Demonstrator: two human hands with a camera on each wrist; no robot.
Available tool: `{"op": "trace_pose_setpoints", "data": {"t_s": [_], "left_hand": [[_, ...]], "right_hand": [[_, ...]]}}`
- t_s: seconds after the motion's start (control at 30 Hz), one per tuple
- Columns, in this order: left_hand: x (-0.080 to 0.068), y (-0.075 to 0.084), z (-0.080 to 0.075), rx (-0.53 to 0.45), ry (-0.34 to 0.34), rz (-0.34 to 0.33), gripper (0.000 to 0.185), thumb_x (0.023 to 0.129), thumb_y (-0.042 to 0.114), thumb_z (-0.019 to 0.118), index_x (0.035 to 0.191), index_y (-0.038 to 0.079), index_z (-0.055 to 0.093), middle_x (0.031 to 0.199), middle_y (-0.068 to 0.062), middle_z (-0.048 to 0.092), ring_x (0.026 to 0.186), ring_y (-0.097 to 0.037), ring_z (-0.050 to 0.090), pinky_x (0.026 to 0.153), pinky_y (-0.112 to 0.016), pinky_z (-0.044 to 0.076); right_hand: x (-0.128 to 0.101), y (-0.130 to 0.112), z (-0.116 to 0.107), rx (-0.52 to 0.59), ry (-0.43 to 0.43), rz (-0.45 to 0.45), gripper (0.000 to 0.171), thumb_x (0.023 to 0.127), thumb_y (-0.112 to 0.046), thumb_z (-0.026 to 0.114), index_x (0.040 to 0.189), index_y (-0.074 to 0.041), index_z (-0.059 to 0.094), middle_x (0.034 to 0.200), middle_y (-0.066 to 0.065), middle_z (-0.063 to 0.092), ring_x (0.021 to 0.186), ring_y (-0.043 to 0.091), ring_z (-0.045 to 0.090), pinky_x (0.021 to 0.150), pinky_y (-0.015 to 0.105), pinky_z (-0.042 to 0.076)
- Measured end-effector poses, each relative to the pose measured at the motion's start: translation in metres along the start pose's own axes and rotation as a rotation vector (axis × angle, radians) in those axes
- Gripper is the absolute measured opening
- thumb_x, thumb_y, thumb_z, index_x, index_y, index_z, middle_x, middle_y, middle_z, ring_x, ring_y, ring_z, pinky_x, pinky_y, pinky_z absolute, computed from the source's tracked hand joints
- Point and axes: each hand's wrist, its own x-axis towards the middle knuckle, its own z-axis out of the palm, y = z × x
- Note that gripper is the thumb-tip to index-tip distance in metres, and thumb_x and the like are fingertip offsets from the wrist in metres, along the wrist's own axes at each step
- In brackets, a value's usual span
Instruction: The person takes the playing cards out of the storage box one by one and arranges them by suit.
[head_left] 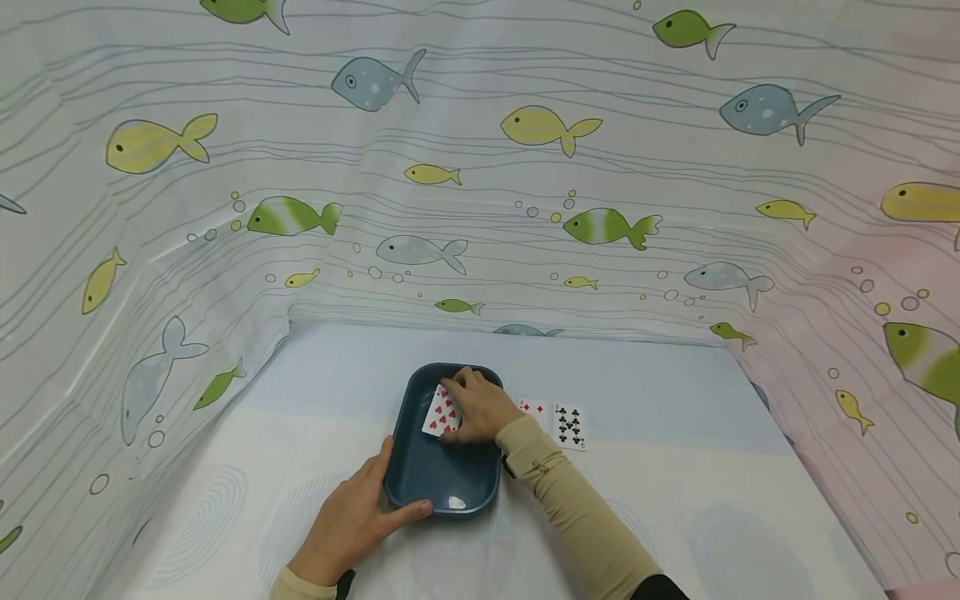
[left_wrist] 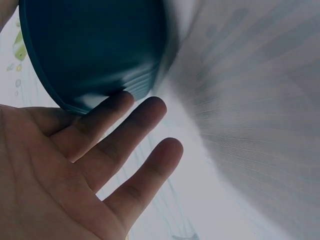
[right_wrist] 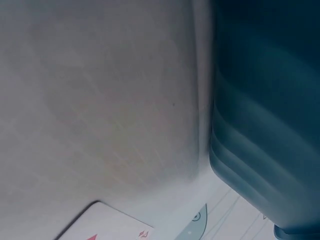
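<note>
A dark blue rectangular tray (head_left: 442, 487) sits on the table in the head view. My right hand (head_left: 476, 406) is over the tray's far end and holds a red hearts card (head_left: 439, 412) inside it. My left hand (head_left: 352, 521) rests against the tray's near left corner, thumb on the rim, fingers straight. The left wrist view shows those straight fingers (left_wrist: 130, 150) under the tray's outer wall (left_wrist: 95, 50). The right wrist view shows the tray's side (right_wrist: 265, 125) and the corner of a red card (right_wrist: 107, 222) on the table.
Two cards lie face up just right of the tray: a diamonds card (head_left: 534, 408) and a clubs card (head_left: 569, 426). A fish-patterned cloth (head_left: 480, 167) forms walls behind and on both sides. The table cover (head_left: 675, 500) is pale.
</note>
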Motion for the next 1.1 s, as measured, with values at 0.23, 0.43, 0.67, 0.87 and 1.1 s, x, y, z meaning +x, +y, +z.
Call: {"op": "trace_pose_setpoints", "data": {"t_s": [0.23, 0.43, 0.67, 0.87, 1.1], "left_hand": [[0.0009, 0.0004, 0.0003, 0.005, -0.007, -0.016, 0.122, 0.077, 0.081, 0.064, 0.160, 0.002, 0.023, 0.152, -0.021, 0.046, 0.130, -0.039, 0.054, 0.102, -0.058, 0.047], [0.0008, 0.0006, 0.0008, -0.001, -0.014, -0.021, 0.123, 0.077, 0.082, 0.064, 0.161, 0.002, 0.023, 0.152, -0.021, 0.046, 0.131, -0.039, 0.053, 0.102, -0.058, 0.046], [-0.0003, 0.0002, 0.0003, -0.010, -0.006, 0.001, 0.121, 0.078, 0.080, 0.065, 0.161, 0.002, 0.023, 0.152, -0.020, 0.047, 0.129, -0.037, 0.055, 0.101, -0.057, 0.047], [0.0004, -0.0008, 0.0001, -0.018, 0.000, 0.013, 0.121, 0.078, 0.079, 0.065, 0.161, 0.002, 0.023, 0.152, -0.019, 0.047, 0.130, -0.037, 0.054, 0.102, -0.057, 0.047], [0.0009, -0.0028, 0.0014, -0.015, 0.000, 0.006, 0.122, 0.077, 0.081, 0.065, 0.161, 0.003, 0.022, 0.154, -0.019, 0.045, 0.132, -0.037, 0.053, 0.102, -0.058, 0.046]], "right_hand": [[-0.0010, -0.0006, -0.0003, 0.010, 0.005, -0.006, 0.095, 0.075, -0.061, 0.079, 0.154, -0.022, 0.043, 0.135, 0.007, 0.050, 0.111, 0.019, 0.054, 0.098, 0.033, 0.050], [-0.0022, -0.0009, -0.0012, -0.002, -0.003, -0.015, 0.095, 0.076, -0.062, 0.077, 0.155, -0.022, 0.042, 0.135, 0.007, 0.050, 0.111, 0.019, 0.056, 0.098, 0.033, 0.050], [-0.0040, 0.0006, -0.0014, -0.003, 0.010, -0.041, 0.094, 0.078, -0.063, 0.075, 0.154, -0.017, 0.044, 0.135, 0.007, 0.051, 0.111, 0.020, 0.056, 0.098, 0.034, 0.050], [-0.0062, 0.0001, -0.0039, 0.023, 0.019, -0.045, 0.092, 0.079, -0.063, 0.074, 0.153, -0.018, 0.046, 0.137, 0.006, 0.051, 0.114, 0.020, 0.055, 0.102, 0.037, 0.048], [-0.0092, 0.0012, -0.0069, 0.023, 0.035, -0.080, 0.091, 0.079, -0.064, 0.075, 0.152, -0.017, 0.047, 0.135, 0.005, 0.052, 0.114, 0.019, 0.056, 0.102, 0.037, 0.048]]}}
